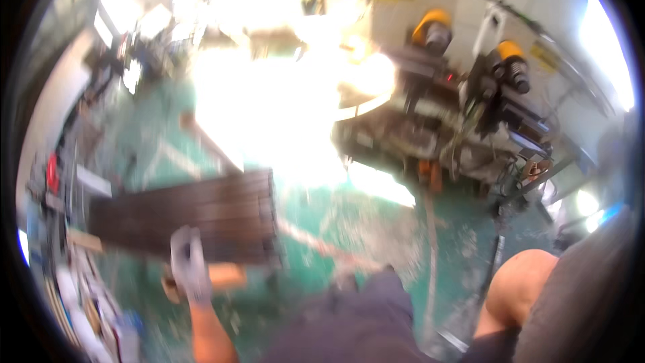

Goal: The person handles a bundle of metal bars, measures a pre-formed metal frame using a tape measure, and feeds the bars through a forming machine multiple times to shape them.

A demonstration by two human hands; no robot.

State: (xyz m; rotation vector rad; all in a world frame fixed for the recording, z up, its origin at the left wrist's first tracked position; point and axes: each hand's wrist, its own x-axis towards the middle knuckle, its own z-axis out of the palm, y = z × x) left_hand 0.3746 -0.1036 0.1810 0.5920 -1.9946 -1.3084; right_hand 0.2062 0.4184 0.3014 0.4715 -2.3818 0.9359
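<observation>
My left hand, in a pale grey glove, is at the near edge of a stack of long dark brown bars, seemingly metal. Motion blur smears its fingers, so I cannot tell whether it touches the stack or holds anything. Just beneath, an orange-tan block shows beside the glove. At the right edge my bent right arm comes into view with a dark sleeve, but its hand is out of the picture.
Machines with a yellow-topped motor and a second yellow-capped unit stand at the far right. Strong glare covers the upper middle. Long pieces and boxes line the left side. The green floor carries pale lines.
</observation>
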